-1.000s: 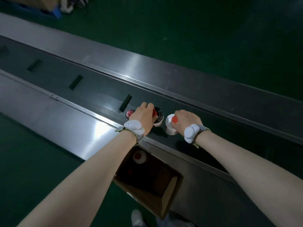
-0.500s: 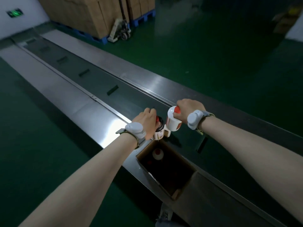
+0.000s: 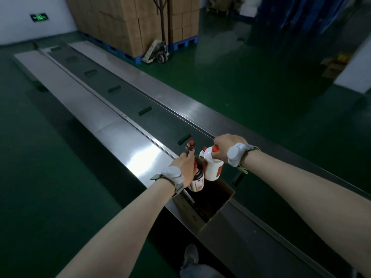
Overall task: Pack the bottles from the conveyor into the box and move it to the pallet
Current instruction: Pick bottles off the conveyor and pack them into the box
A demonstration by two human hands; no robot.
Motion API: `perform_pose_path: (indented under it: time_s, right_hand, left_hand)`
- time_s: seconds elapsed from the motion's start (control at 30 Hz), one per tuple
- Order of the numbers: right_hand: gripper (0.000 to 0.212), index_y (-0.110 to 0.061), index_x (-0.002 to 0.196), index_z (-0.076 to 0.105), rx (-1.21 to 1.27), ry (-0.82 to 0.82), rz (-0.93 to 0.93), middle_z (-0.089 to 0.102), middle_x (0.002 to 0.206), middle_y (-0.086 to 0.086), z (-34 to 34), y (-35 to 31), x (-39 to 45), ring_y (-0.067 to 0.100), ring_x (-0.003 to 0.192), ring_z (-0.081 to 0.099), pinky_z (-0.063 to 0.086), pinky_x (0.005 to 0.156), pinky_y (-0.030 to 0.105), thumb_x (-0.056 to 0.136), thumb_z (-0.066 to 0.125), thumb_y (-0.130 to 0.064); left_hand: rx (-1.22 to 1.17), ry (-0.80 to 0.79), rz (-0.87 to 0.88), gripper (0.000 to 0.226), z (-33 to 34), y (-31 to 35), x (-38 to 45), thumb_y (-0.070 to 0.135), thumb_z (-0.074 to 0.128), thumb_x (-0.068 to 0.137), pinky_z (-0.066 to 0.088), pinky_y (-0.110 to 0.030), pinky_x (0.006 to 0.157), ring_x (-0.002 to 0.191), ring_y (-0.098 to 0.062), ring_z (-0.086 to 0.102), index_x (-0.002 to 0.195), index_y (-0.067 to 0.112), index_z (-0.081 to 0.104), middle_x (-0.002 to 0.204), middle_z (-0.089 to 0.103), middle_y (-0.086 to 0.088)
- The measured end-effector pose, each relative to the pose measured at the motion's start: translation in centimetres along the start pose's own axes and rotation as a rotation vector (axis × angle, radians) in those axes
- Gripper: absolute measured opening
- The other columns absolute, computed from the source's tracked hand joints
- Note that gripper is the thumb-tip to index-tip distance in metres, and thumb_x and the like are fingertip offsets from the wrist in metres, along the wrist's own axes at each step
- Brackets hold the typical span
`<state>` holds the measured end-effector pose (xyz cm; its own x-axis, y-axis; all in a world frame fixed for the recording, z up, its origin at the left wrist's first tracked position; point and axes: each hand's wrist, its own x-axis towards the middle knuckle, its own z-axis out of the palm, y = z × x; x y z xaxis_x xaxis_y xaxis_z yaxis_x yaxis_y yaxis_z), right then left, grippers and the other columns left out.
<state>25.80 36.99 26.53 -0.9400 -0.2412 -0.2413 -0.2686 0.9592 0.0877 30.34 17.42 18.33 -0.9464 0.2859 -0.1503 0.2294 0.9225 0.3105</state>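
The long stainless-steel conveyor with a dark green cleated belt [image 3: 160,119] runs from 10 o'clock at the far end to 4 o'clock at the near end, across a glossy green floor [image 3: 50,157]. Stacked brown cardboard cartons on blue pallets [image 3: 128,27] stand at 12 o'clock, well apart from the hands, with a pallet jack [image 3: 158,51] just beside them.

The open brown cardboard box [image 3: 210,221] sits at 6 o'clock from the hands, against the conveyor's near rail. Its interior is dark; contents cannot be told.

Both forearms reach in from the bottom edge, and each wrist carries a grey band-mounted sensor.

The left hand [image 3: 185,167] is closed around the necks of two dark glass bottles. The first dark bottle with a pale label [image 3: 197,181] hangs at 5 o'clock from that hand, above the box's far-left corner. The second dark bottle with a red cap [image 3: 190,148] protrudes at 12 o'clock from the fingers, over the belt edge.

The right hand [image 3: 226,149] is closed around the red-capped neck of a white ceramic bottle with a red label [image 3: 213,169], held clear of the belt above the box's far edge. A second white bottle with a red cap [image 3: 202,154] shows partly at 9 o'clock from it, touching it; which hand grips it cannot be told.

A grey shoe [image 3: 190,255] shows at 6 o'clock, on the floor.
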Motion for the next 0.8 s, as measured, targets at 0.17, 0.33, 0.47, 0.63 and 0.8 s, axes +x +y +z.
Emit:
perform_pose_path:
  time_s: [0.17, 0.33, 0.47, 0.63, 0.8]
  right_hand:
    - [0.024, -0.019, 0.071, 0.051, 0.022, -0.092, -0.018, 0.056, 0.07, 0.001, 1.3, -1.5, -1.5, 0.021, 0.06, 0.05, 0.039, 0.053, 0.027, 0.089, 0.056, -0.033]
    - [0.021, -0.01, 0.113, 0.056, -0.006, -0.299, -0.019, 0.061, 0.097, 0.009, 3.9, -2.1, 0.3, 0.027, 0.086, 0.06, 0.045, 0.07, 0.032, 0.094, 0.059, -0.017]
    - [0.059, 0.0, 0.132, 0.049, -0.024, -0.377, -0.04, 0.059, 0.095, 0.008, 5.3, -1.5, 2.0, 0.025, 0.081, 0.059, 0.049, 0.068, 0.033, 0.075, 0.063, -0.006]
    - [0.054, -0.008, 0.115, 0.051, 0.005, -0.392, -0.052, 0.047, 0.072, -0.002, 6.6, 0.2, 4.4, 0.019, 0.065, 0.053, 0.036, 0.052, 0.027, 0.063, 0.051, -0.02]
    - [0.019, -0.011, 0.075, 0.056, 0.056, -0.478, -0.051, 0.064, 0.076, 0.005, 7.5, 0.2, 5.7, 0.018, 0.06, 0.056, 0.035, 0.046, 0.023, 0.058, 0.064, -0.01]
  left_hand:
    - [-0.042, 0.02, -0.036, 0.038, 2.7, -0.3, -1.4, 0.038, 0.055, 0.106, 0.038, -0.031, 0.07, 0.082, -0.017, 0.047, 0.136, 0.015, 0.048, 0.104, 0.046, 0.001]
    - [-0.083, 0.077, -0.088, 0.026, 3.7, -0.7, 0.0, 0.041, 0.055, 0.105, 0.035, -0.029, 0.065, 0.078, -0.015, 0.047, 0.12, 0.019, 0.055, 0.096, 0.044, 0.003]
    - [-0.043, 0.054, -0.043, 0.027, 3.7, 0.0, 2.3, 0.041, 0.055, 0.106, 0.039, -0.031, 0.068, 0.079, -0.018, 0.051, 0.119, 0.018, 0.057, 0.101, 0.05, 0.0]
    - [-0.007, -0.042, -0.036, 0.025, 4.5, 0.4, 4.3, 0.042, 0.052, 0.106, 0.041, -0.033, 0.067, 0.077, -0.018, 0.05, 0.119, 0.02, 0.053, 0.098, 0.043, 0.001]
    - [-0.008, -0.13, -0.094, 0.021, 7.3, -0.2, 5.6, 0.039, 0.056, 0.104, 0.041, -0.036, 0.068, 0.077, -0.02, 0.048, 0.101, 0.025, 0.041, 0.107, 0.054, -0.006]
